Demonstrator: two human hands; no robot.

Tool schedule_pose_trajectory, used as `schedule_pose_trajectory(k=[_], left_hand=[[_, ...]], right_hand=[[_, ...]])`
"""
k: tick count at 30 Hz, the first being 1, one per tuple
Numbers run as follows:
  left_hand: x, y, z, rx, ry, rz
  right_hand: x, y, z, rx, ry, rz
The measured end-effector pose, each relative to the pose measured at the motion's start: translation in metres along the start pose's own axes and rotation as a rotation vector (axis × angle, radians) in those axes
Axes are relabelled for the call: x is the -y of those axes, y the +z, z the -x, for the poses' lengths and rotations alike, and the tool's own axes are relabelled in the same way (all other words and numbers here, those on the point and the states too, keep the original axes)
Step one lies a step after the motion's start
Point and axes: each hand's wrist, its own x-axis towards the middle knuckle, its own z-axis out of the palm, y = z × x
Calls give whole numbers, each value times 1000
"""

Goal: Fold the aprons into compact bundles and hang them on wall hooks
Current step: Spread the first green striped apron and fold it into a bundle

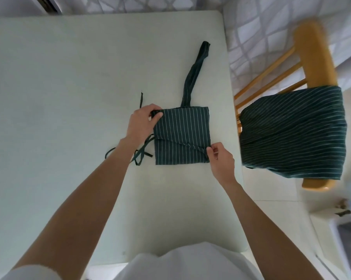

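A dark green apron with thin white stripes [180, 130] lies folded into a square on the white table [69, 77]. Its neck strap [194, 73] runs away from me, and thin tie strings [140, 154] trail off its left side. My left hand [142, 122] pinches the square's far left corner. At the near right edge, my right hand [221, 160] pinches the fabric where a tie string crosses the front. A second striped apron [294, 132] hangs over the back of a wooden chair [312, 55] to the right.
The chair stands close to the table's right edge. A patterned curtain or wall [257, 37] lies beyond the table. Blurred small items [350, 203] lie on the pale floor at the right. No wall hooks are in view.
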Motion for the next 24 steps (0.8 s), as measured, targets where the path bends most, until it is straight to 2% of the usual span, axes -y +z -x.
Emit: schedule_pose_trajectory(k=[4,8,9,11,12,14,16,17,19,22,24], left_hand=[[5,12,-15,-4,14,-159],[5,20,-18,-11,-77,-299],[4,20,-15,-50,-53,-331],[0,16,-3,-149,114,-301],[-2,14,5,-154,236,-261],[-4,16,28,-46,466,-248],[0,19,49,103,557,-328],[5,19,57,160,547,-381],[16,16,66,251,471,-471],[30,10,67,316,438,-528],[32,7,66,335,439,-522]], right_hand=[[3,3,-9,-16,37,108],[9,1,-16,6,48,223],[10,1,-16,12,52,236],[11,0,-13,-16,41,189],[10,-2,-12,-73,-20,165],[4,-10,-10,-194,-297,239],[-6,-21,-16,-193,-638,384],[-10,-26,-21,-120,-777,463],[-16,-35,-33,69,-940,625],[-16,-43,-50,309,-1005,795],[-15,-47,-62,384,-1057,840]])
